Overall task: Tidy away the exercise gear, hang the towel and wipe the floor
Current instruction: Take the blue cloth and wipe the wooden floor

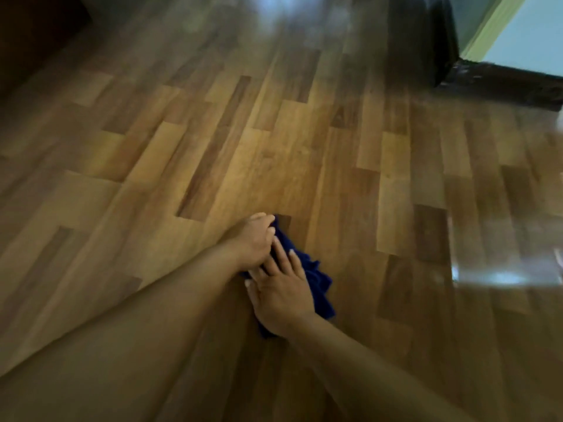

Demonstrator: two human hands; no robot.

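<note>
A room in a home, by the look of its wooden parquet floor (274, 153), glossy and laid in short staggered planks. At the floor's far right edge a dark threshold (502, 83) meets a doorway with a pale green frame (490, 28).

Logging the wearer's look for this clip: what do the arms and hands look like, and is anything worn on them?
Both forearms are bare as far as the frame shows, with no sleeves in view. The left hand and right hand wear no gloves. No watch, bracelet or ring shows, though motion blur could hide small items. The fingernails look pale.
</note>
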